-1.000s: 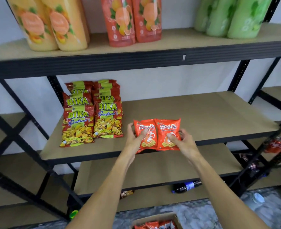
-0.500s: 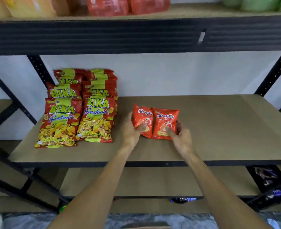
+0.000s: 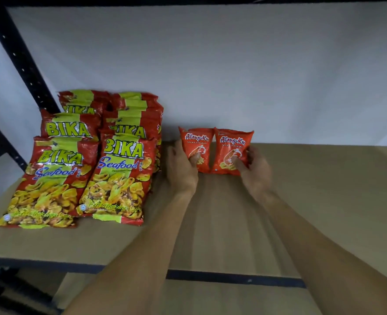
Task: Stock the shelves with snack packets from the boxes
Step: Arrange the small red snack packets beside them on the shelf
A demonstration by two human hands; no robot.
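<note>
Two small orange prawn-cracker packets stand side by side near the back of the brown shelf board [image 3: 313, 201]. My left hand [image 3: 182, 165] grips the left orange packet [image 3: 197, 144], thumb on its front and fingers behind. My right hand [image 3: 254, 169] grips the right orange packet [image 3: 232, 146] the same way. Both packets lean upright close to the white wall. To their left, red-and-green BIKA Seafood packets [image 3: 119, 176] lie in two overlapping rows.
A black slotted upright [image 3: 22, 57] rises at the back left. The shelf's dark front rail [image 3: 233, 277] runs below my forearms, with a lower shelf board [image 3: 210, 298] beneath. Bare board stretches to the right of the orange packets.
Both hands have carried the two orange packets from the shelf's front edge back toward the wall. The camera has moved in closer and lower, so the upper shelf is out of view.
</note>
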